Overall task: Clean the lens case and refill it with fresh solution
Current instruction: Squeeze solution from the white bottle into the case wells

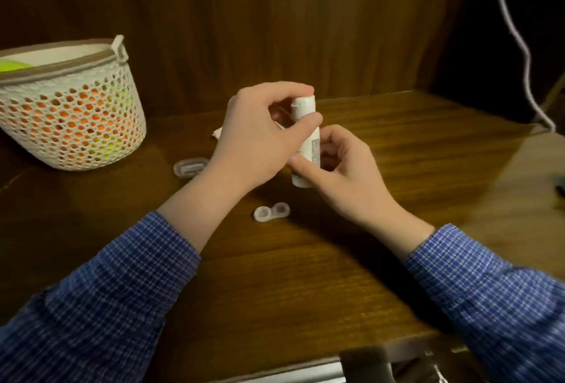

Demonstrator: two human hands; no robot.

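Left hand: thumb and fingers pinch the cap end of the upright solution bottle. Right hand: fingers curled round the bottle's lower body. Open lens case lies mid-tabletop, just below the bottle. Perforated basket stands at the far left edge.

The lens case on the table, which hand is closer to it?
The right hand, by a small margin. It grips the bottle just above and right of the lens case; the left hand pinches the bottle's cap higher up.
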